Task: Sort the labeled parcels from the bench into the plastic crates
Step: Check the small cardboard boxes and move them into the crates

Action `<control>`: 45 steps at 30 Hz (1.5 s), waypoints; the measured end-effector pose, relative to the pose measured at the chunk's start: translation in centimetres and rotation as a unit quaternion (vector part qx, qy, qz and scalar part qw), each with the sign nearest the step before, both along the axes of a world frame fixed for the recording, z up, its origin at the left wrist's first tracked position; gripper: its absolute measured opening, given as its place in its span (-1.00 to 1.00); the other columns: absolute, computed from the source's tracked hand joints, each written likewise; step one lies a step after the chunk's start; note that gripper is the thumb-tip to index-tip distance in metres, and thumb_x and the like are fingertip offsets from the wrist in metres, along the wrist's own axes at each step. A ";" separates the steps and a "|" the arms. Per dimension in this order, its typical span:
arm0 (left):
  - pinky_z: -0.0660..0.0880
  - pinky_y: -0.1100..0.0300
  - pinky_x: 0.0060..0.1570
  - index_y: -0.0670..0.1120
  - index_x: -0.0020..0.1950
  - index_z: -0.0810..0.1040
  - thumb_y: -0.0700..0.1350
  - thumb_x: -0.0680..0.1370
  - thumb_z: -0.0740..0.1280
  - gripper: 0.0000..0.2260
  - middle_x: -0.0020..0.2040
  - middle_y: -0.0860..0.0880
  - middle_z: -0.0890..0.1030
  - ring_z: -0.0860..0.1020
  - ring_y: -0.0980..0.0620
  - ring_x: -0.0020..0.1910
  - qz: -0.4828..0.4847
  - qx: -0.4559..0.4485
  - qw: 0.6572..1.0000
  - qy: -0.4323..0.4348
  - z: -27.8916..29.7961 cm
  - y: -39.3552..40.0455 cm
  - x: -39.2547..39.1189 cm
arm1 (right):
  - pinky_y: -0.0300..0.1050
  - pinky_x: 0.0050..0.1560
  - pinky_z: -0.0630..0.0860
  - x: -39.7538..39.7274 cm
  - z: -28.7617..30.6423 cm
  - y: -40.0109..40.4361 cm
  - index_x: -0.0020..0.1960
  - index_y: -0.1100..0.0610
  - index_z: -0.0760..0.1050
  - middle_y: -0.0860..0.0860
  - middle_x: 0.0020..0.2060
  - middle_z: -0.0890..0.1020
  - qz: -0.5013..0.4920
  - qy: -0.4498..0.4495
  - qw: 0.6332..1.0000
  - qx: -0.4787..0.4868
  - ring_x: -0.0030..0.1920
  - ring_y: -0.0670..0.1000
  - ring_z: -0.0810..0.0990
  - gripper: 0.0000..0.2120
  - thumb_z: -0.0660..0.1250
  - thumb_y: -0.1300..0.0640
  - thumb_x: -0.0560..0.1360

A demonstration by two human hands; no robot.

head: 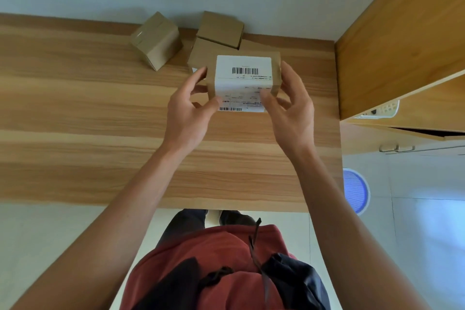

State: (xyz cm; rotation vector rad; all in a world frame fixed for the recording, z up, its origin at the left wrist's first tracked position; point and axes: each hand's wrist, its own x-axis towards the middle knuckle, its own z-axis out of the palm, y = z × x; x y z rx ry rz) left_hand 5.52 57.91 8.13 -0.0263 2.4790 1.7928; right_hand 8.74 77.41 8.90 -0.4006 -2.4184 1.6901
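Parcel in hand: I hold a small cardboard parcel up off the bench, its white shipping label turned toward me — one barcode near the label's top, another at its lower edge.
Left hand: my left hand grips the parcel's left side; the thumb lies across the lower left corner of the label, the fingers curl round the far left edge.
Right hand: my right hand grips the right side; the thumb presses on the lower right of the label, the index finger reaches up along the right edge, the other fingers curl loosely behind.
Grip width: both hands are closed onto the parcel, spread only as wide as the box itself.
Stacked parcels: just behind the held parcel, two more brown boxes sit at the back of the bench against the wall — a lower box with a smaller top box on it.
Tilted parcel: left of that stack, apart from it, a taped box stands tipped on an edge.
Crate: well to the right of the held parcel, past the bench's end, a pale plastic crate shows under a wooden panel.
Floor: below the crate, a round blue object, too unclear to name.
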 end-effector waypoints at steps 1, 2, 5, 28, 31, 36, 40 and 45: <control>0.66 -0.04 0.08 -0.06 0.54 0.44 -0.15 0.52 0.49 -0.42 0.30 0.03 0.63 0.59 0.08 0.26 0.002 0.002 1.000 0.005 0.1 -0.3 0.0 | 0.12 0.24 0.63 0.0 0.0 -0.1 0.56 0.04 0.38 -0.13 0.33 0.62 0.001 -0.002 1.000 -0.002 0.36 -0.06 0.57 -0.47 0.38 0.15 0.61; 0.66 -0.07 0.10 -0.04 0.53 0.45 -0.14 0.53 0.48 -0.43 0.28 0.04 0.64 0.59 0.08 0.26 0.004 0.006 1.000 0.008 0.2 -0.5 0.1 | 0.14 0.24 0.62 0.1 0.0 -0.1 0.54 0.03 0.40 -0.13 0.33 0.62 -0.004 -0.005 1.000 -0.010 0.36 -0.08 0.58 -0.48 0.39 0.13 0.61; 0.64 -0.01 0.16 -0.06 0.51 0.47 -0.14 0.54 0.48 -0.47 0.32 0.04 0.63 0.56 0.10 0.33 0.008 0.016 1.000 0.009 0.4 -1.0 0.2 | 0.12 0.27 0.61 -0.1 0.5 -0.3 0.46 0.01 0.46 -0.11 0.29 0.66 -0.027 -0.021 0.998 -0.045 0.31 -0.13 0.61 -0.54 0.43 0.05 0.59; 0.60 0.01 0.25 0.07 0.66 0.22 -0.04 0.43 0.62 -0.11 0.31 0.20 0.56 0.59 0.17 0.23 -0.154 -0.014 0.973 -0.174 1.5 -2.5 0.6 | -0.03 -0.16 0.61 -2.5 3.3 -1.4 0.30 0.10 0.65 -0.05 0.00 0.73 0.189 0.041 0.971 0.144 -0.09 -0.08 0.67 -0.74 0.34 0.20 0.65; 0.68 0.09 0.08 0.04 0.67 0.20 -0.09 0.41 0.62 -0.07 0.30 0.04 0.61 0.68 0.11 0.12 -0.086 0.054 0.977 -0.188 0.7 -2.1 1.3 | 0.00 0.11 0.66 -2.3 2.7 -2.2 0.36 0.15 0.60 0.03 0.20 0.69 0.150 0.085 0.965 0.196 0.16 0.01 0.66 -0.70 0.35 0.20 0.64; 0.67 -0.17 0.11 0.11 0.67 0.14 -0.08 0.31 0.61 0.03 0.23 -0.10 0.69 0.71 -0.04 0.15 0.051 0.216 0.954 -0.202 -0.2 -1.8 1.5 | 0.12 0.48 0.44 -1.2 1.8 -2.6 0.55 0.07 0.40 0.02 0.50 0.47 0.044 0.029 0.987 0.151 0.51 0.04 0.39 -0.50 0.39 0.09 0.63; 0.64 -0.24 0.15 0.21 0.67 -0.03 -0.13 0.35 0.63 0.11 0.23 -0.15 0.69 0.68 -0.10 0.22 0.102 0.295 0.931 -0.190 -0.1 -1.7 1.2 | 0.00 0.36 0.55 -0.3 1.6 -3.2 0.61 0.02 0.29 -0.06 0.51 0.45 0.027 -0.082 0.996 -0.007 0.43 -0.07 0.50 -0.33 0.45 -0.08 0.59; 0.63 -0.23 0.13 0.25 0.64 0.01 -0.11 0.40 0.63 0.04 0.26 -0.17 0.68 0.66 -0.19 0.25 0.093 0.314 0.932 -0.156 0.3 -0.7 1.3 | 0.14 0.24 0.64 -0.2 1.6 -4.4 0.56 -0.04 0.36 -0.05 0.38 0.59 0.040 -0.115 0.973 -0.199 0.28 -0.05 0.65 -0.39 0.46 -0.05 0.57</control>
